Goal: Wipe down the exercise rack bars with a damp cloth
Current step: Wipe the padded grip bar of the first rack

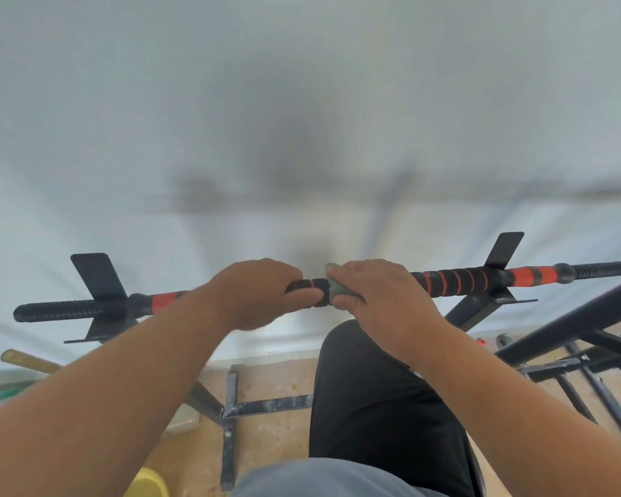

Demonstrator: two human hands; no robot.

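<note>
While the left hand (262,294) grips the horizontal bar (456,281) at its middle, likely to steady it, the right hand (377,290) just beside it clasps a green cloth (334,289) round the bar. Behind is a blurred pale wall (302,102); below, a tan floor (276,385).

Wall: you had a pale, blurred wall (302,102) in front of you, with soft grey shadows on it.
Floor: below you was a tan floor (273,385) with light speckles.
Yellow object: you saw a yellow object (147,482) at the bottom edge, only partly in view.
Wooden stick: at your left a yellowish wooden stick (29,361) lay tilted near the wall's foot.
Green item: under the stick was something green (6,393), too blurred to name.
</note>
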